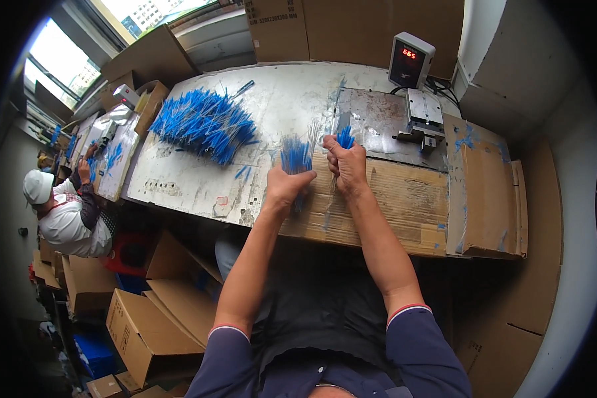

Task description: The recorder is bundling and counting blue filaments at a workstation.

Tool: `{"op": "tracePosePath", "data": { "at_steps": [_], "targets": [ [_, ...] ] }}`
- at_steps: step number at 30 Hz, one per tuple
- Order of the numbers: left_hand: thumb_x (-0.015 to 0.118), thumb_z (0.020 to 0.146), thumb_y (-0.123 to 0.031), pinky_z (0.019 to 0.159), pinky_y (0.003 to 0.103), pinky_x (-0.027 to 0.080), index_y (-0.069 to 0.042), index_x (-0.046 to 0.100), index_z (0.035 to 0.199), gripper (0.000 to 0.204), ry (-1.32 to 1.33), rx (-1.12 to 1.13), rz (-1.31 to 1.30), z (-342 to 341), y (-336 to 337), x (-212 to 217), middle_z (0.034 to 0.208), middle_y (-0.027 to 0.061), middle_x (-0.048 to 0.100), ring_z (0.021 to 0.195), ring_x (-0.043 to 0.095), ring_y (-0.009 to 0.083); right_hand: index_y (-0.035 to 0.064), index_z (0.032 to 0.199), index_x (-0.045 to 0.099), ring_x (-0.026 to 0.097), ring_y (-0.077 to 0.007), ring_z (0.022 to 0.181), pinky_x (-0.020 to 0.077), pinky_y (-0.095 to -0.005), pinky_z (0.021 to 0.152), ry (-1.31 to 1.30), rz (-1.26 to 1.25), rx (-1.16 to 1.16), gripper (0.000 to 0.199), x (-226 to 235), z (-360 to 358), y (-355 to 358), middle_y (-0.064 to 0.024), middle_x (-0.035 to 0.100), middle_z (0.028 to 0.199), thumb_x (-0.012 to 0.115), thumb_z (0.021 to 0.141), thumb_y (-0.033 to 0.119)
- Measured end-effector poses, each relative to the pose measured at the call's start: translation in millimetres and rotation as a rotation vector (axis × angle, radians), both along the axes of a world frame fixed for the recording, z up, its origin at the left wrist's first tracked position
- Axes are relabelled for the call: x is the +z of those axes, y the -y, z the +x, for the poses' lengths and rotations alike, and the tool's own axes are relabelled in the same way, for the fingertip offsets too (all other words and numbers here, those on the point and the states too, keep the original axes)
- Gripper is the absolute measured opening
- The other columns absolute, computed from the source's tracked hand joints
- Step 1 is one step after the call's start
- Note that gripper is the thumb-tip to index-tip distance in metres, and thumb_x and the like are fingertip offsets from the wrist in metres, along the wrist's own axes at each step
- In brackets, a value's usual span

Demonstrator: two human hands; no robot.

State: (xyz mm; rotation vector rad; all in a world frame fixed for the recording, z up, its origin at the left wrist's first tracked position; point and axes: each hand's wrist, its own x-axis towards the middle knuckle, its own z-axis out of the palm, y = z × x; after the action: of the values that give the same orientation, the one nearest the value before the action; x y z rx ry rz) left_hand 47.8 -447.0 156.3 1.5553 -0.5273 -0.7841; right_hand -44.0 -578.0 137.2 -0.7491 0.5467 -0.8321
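My left hand [286,187] is closed round a loose bundle of thin blue-and-silver sticks [296,154], their upper ends fanned out and slightly blurred. Just right of it, my right hand [347,166] grips a smaller bunch of the same sticks [344,136]; blue ends stick out above the fist and pale thin ends hang below. Both hands are over the cardboard sheet [398,199] at the front of the table, a short gap between them. A large heap of blue-and-silver sticks [202,126] lies on the white tabletop [282,86] to the left.
A metal plate [371,116] carries a small clamp-like machine [423,116] at the right, with a red-digit display box [411,61] behind it. A flattened carton [489,192] covers the table's right end. Cardboard boxes [146,325] stand lower left; a co-worker [73,225] sits at another bench.
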Motion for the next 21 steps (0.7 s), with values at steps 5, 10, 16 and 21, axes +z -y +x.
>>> {"op": "tracePosePath", "data": {
  "at_steps": [5,10,16,21],
  "targets": [
    [0.085,0.080,-0.011,0.048,0.024,0.045,-0.002,0.072,0.090,0.018,-0.208,-0.148,-0.019,27,-15,4,0.073,0.0017,0.067,0.052,0.057,0.0092,0.0003,0.100,0.071,0.063,-0.0132,0.064,0.0494,-0.0280,0.058,-0.292,-0.777,-0.372,0.010,3,-4,3,-0.0022,0.069,0.080,0.072,0.090,0.000],
    [0.083,0.082,-0.011,0.048,0.023,0.048,-0.002,0.072,0.098,0.022,-0.385,-0.275,-0.043,43,-23,-2,0.076,0.0020,0.068,0.053,0.058,0.0087,0.0030,0.108,0.073,0.060,-0.0325,0.124,0.0449,-0.0475,0.110,-0.384,-1.765,-0.157,0.032,24,-17,-12,-0.0129,0.071,0.119,0.066,0.077,0.000],
    [0.083,0.082,-0.012,0.049,0.023,0.049,-0.005,0.068,0.101,0.025,-0.397,-0.408,-0.092,42,-25,-2,0.078,0.0020,0.068,0.054,0.058,0.0089,-0.0010,0.111,0.069,0.060,-0.0328,0.125,0.0404,-0.0465,0.117,-0.489,-2.163,-0.041,0.029,22,-20,-6,-0.0157,0.069,0.121,0.063,0.083,0.006],
    [0.083,0.083,-0.014,0.051,0.023,0.050,-0.005,0.066,0.099,0.025,-0.410,-0.434,-0.037,36,-28,1,0.075,0.0019,0.066,0.055,0.059,0.0093,0.0011,0.104,0.065,0.064,-0.0318,0.114,0.0491,-0.0424,0.102,-0.638,-2.131,0.406,0.021,21,-33,7,-0.0145,0.068,0.107,0.060,0.085,0.010]
  ]
}}
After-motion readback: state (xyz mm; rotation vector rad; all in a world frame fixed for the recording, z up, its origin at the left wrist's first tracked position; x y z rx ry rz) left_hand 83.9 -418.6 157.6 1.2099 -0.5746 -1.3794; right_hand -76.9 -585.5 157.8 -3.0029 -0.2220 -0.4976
